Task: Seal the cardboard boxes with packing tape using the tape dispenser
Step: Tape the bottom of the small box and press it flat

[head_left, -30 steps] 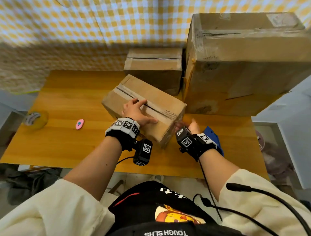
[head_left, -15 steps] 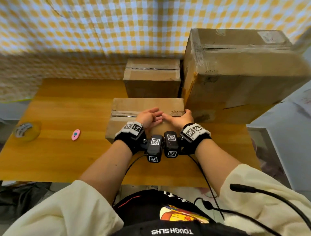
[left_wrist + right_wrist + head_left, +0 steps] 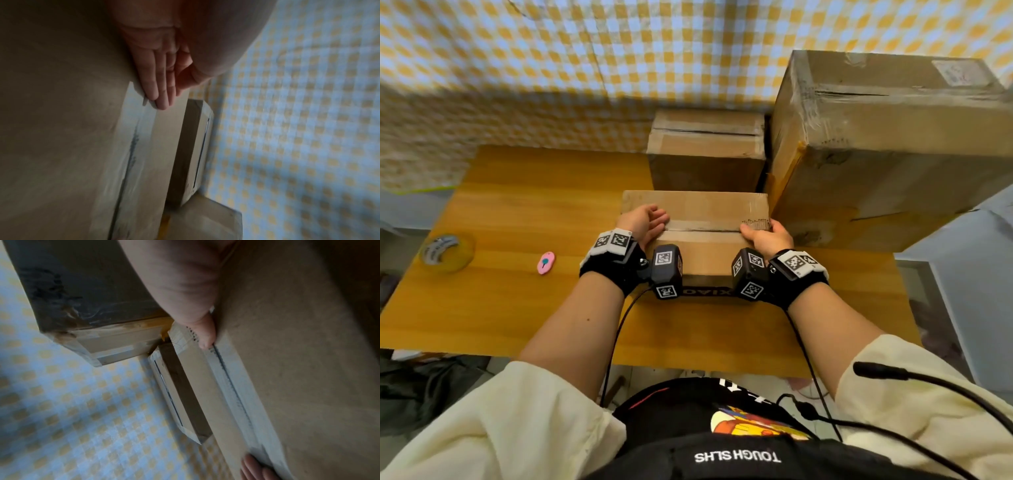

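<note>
A small cardboard box [image 3: 698,255] lies square on the wooden table [image 3: 524,308], with a clear tape strip [image 3: 705,226] along its top seam. My left hand [image 3: 650,222] lies flat on the strip's left end, its straight fingers [image 3: 160,91] pressing on the tape [image 3: 139,146]. At the right end of the seam, my right hand [image 3: 763,234] rests on the box with one fingertip [image 3: 206,339] on the tape [image 3: 232,386]. Neither hand holds anything. A yellow tape roll [image 3: 446,251] lies at the table's left edge. No dispenser is in view.
A medium box [image 3: 707,150] stands right behind the small one, and a large box [image 3: 887,147] fills the right side, close to my right hand. A small pink object [image 3: 545,262] lies left of my left wrist. A checked cloth [image 3: 619,51] hangs behind.
The small box went from skewed to square with the table edge. My hands then slid apart from the middle of the seam out to its two ends.
</note>
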